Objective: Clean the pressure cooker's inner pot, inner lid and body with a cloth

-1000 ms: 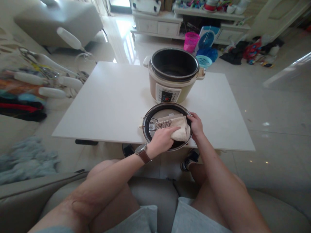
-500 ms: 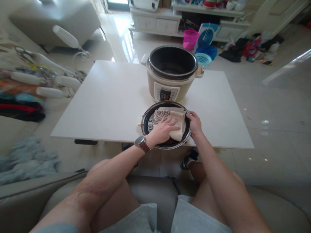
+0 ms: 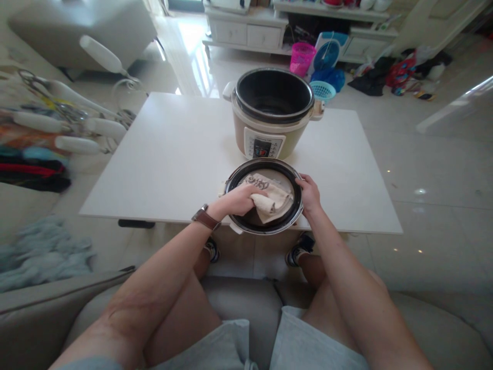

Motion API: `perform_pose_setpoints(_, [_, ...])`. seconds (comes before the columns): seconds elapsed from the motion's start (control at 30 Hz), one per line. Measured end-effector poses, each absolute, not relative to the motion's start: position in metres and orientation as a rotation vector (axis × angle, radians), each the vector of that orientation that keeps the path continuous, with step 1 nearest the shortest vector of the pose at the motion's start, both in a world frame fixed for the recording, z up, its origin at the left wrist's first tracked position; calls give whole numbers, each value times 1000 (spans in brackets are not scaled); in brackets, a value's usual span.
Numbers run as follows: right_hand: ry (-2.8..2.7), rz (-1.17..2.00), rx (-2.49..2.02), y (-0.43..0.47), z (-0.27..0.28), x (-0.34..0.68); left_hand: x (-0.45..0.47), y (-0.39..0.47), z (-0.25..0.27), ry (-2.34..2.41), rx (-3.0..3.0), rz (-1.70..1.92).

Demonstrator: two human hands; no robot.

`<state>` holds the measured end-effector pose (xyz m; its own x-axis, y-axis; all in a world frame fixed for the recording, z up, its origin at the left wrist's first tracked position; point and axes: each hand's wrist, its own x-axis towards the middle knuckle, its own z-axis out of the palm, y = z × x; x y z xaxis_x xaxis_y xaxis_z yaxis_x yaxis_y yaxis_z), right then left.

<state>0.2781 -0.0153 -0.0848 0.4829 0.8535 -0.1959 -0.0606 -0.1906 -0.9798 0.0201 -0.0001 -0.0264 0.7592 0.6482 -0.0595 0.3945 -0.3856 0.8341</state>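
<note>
Below the cooker, at the table's near edge, a round pressure cooker lid [image 3: 265, 229] lies with its dark inner side and metal rim facing up. My left hand [image 3: 243, 199], with a watch on its wrist, is closed on a beige patterned cloth [image 3: 279, 192] that rests bunched against the inside of the lid. At the lid's right rim my right hand [image 3: 309, 195] grips the edge, thumb over it and the other fingers partly hidden. The pressure cooker [image 3: 265, 136] stands upright just behind the lid, uncovered, its dark inner pot [image 3: 274, 95] showing.
A white table [image 3: 177, 154] carries the cooker. On the floor beyond are a pink basket [image 3: 302, 59], a light blue basket [image 3: 322, 91] and a white cabinet [image 3: 246, 35]. White-handled metal racks [image 3: 100, 54] stand left of the table.
My left hand went from lying spread on the cloth to gripping it, and moved left. The cloth is now folded and bunched. My right hand stays on the lid's rim.
</note>
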Motion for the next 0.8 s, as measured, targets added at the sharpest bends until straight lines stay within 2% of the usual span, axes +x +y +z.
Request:
perform_pose_setpoints(0.2, [-675,981,-1534,-18,-79,276,12,12,-30,956,1724,1216])
perform_pose_setpoints(0.27, [-679,984,-1537,-18,-79,276,14,10,-31,1035,1761,1345])
perform_pose_setpoints(0.37, [-685,996,-1536,-18,-80,277,20,-1,-33,1046,2034,1164])
perform_pose_setpoints(0.5, [-682,991,-1524,-15,-82,278,34,-15,-43,923,2423,476])
perform_pose_setpoints(0.57, [-671,991,-1508,-15,-83,278,40,-20,-46,897,2509,246])
perform_pose_setpoints(0.8, [-652,980,-1489,-15,-87,278,47,-22,-35,814,2517,58])
